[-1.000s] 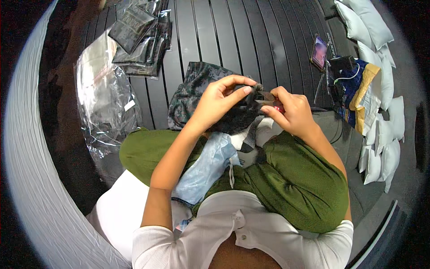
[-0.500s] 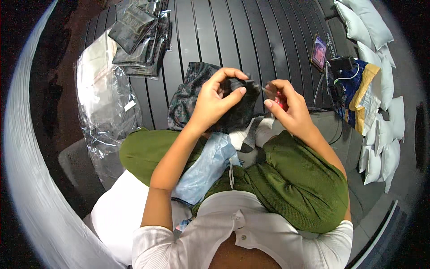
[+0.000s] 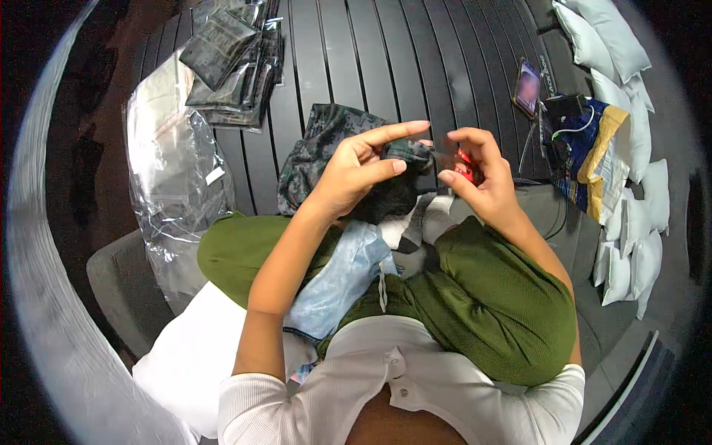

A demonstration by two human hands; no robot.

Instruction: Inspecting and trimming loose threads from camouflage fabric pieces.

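1. Left hand point(image 3: 354, 165): partly closed; thumb against a raised, bunched end of camouflage cloth, another fingertip showing beyond it; forefinger stretched out straight above.
2. Camouflage cloth point(image 3: 326, 141), dark: in front of the person, its bulk on the ribbed table point(image 3: 386, 52); raised end at the left hand.
3. Right hand point(image 3: 488, 169): fingers curled round a small red tool point(image 3: 465, 175), thumb and forefinger apart at its front; tool pointing toward the cloth, its tip blurred, possibly a blade.
4. Light-blue cloth point(image 3: 334, 278): across the lap, between the green-clad legs.
5. Dark packets point(image 3: 226, 89): stacked, far left; clear plastic bags point(image 3: 182, 178) just nearer.
6. Phone point(image 3: 528, 87): right, beside a blue-and-yellow bag point(image 3: 593, 159).
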